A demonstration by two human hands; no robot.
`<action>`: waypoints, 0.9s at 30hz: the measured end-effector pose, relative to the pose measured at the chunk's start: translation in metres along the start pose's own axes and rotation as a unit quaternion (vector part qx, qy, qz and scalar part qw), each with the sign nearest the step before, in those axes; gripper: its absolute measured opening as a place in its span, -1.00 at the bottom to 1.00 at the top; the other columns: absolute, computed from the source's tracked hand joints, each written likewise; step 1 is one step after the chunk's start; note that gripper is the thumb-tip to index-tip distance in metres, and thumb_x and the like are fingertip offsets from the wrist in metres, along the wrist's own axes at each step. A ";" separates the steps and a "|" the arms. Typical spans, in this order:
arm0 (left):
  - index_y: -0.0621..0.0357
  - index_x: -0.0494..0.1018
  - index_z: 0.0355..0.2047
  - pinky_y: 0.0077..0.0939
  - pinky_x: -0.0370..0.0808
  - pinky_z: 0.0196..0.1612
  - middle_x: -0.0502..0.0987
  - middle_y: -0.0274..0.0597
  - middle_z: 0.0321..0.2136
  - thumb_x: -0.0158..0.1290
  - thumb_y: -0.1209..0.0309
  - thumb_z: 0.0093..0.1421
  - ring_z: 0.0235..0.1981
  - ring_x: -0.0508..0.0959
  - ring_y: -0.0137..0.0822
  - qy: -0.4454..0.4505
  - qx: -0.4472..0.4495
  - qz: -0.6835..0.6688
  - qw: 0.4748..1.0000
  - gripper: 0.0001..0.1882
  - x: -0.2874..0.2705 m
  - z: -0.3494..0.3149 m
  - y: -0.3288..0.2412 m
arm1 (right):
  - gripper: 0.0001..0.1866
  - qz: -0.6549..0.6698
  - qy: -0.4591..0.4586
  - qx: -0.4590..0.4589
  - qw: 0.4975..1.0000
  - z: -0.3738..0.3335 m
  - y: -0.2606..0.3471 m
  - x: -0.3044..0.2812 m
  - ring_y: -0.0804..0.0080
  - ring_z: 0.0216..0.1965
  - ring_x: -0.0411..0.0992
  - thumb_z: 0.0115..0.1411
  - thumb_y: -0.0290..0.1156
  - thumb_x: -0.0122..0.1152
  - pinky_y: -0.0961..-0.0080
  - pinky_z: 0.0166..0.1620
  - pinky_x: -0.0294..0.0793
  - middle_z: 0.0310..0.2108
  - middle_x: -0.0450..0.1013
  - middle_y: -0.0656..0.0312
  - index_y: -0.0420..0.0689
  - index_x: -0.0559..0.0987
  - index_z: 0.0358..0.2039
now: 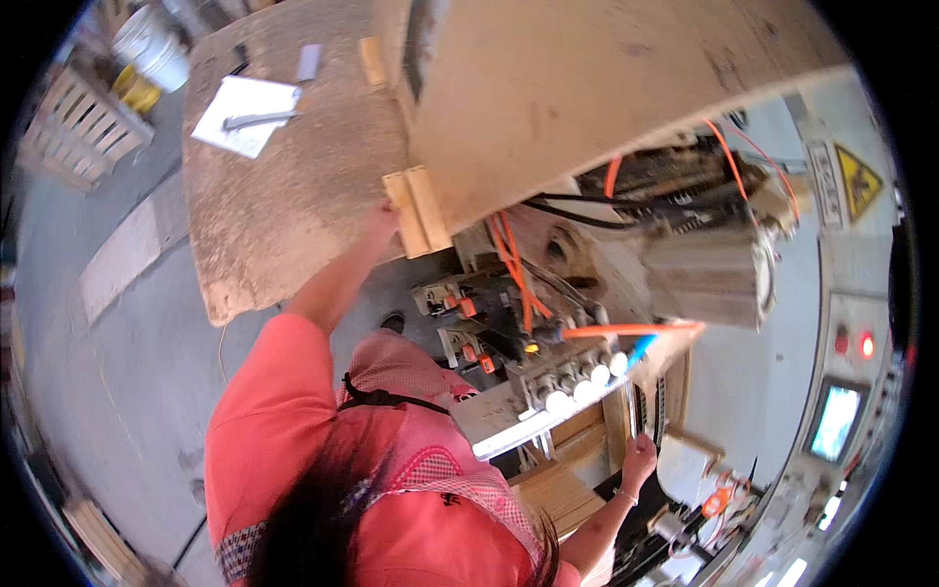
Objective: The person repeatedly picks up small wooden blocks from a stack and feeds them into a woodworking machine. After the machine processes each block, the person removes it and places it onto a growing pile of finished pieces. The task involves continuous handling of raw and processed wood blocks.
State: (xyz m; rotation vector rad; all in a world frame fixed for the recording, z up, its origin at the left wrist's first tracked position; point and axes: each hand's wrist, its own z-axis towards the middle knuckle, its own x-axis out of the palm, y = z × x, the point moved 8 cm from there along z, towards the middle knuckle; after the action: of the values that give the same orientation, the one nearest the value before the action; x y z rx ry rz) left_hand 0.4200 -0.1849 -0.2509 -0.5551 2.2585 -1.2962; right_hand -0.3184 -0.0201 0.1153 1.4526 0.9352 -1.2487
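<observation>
My left arm reaches out to the edge of a brown wooden worktable (284, 196). There my left hand (387, 217) is closed at the end of two light wooden blocks (418, 210), which lie side by side. Part of its fingers are hidden by the wood. My right hand (639, 462) is at the machine on the right, below an upright wooden strip (616, 426) and a dark slotted rail (659, 399). Its fingers are curled together, and what they hold, if anything, I cannot make out.
A large wooden panel (606, 88) spans the top. White paper with a metal tool (259, 119) lies on the table. Orange hoses (513, 264) and round white-ended fittings (584, 391) crowd the machine between my arms. A lit screen (836, 421) is far right. Light wooden boards (558, 497) sit below.
</observation>
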 end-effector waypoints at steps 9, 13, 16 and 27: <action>0.23 0.46 -0.13 -0.22 0.46 -0.14 0.55 0.10 -0.27 -0.04 0.38 0.06 -0.18 0.54 -0.01 0.044 0.132 0.287 0.948 -0.65 0.003 0.001 -0.034 | -0.68 -0.011 -0.027 0.071 0.997 -0.062 0.017 -0.006 0.18 -0.43 0.48 -0.11 -0.34 0.31 0.36 -0.32 0.46 -0.40 0.49 0.05 -0.18 0.58 -0.31; 0.26 0.44 -0.11 -0.21 0.44 -0.09 0.53 0.14 -0.22 -0.06 0.36 0.11 -0.11 0.51 0.05 0.060 0.144 0.170 0.973 -0.64 -0.001 0.044 0.004 | -0.72 -0.016 -0.039 0.077 0.996 -0.072 0.023 -0.009 0.19 -0.44 0.48 -0.10 -0.34 0.30 0.35 -0.36 0.44 -0.47 0.47 0.08 -0.15 0.59 -0.33; 0.28 0.43 -0.08 -0.23 0.43 -0.07 0.52 0.14 -0.18 -0.06 0.33 0.14 -0.08 0.50 0.03 0.026 0.235 0.179 0.955 -0.62 -0.014 0.021 -0.004 | -0.76 0.002 -0.047 0.061 0.997 -0.074 0.022 -0.017 0.18 -0.45 0.47 -0.10 -0.34 0.29 0.33 -0.37 0.43 -0.50 0.46 0.09 -0.14 0.58 -0.38; 0.22 0.46 -0.28 -0.55 0.49 -0.24 0.53 -0.24 -0.35 -0.04 0.55 0.20 -0.37 0.52 -0.44 0.401 0.025 0.086 0.912 -0.89 0.082 -0.335 -0.048 | -0.72 0.070 -0.061 -0.027 0.995 0.050 0.007 -0.018 0.10 -0.30 0.47 -0.06 -0.35 0.27 0.28 -0.25 0.46 -0.32 0.50 0.05 -0.16 0.57 -0.30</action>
State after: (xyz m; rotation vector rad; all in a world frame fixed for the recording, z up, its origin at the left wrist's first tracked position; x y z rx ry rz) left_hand 0.1643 -0.0240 -0.0781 0.2684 2.8013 -1.6843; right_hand -0.3266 -0.0697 0.1342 1.3606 0.7660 -1.1851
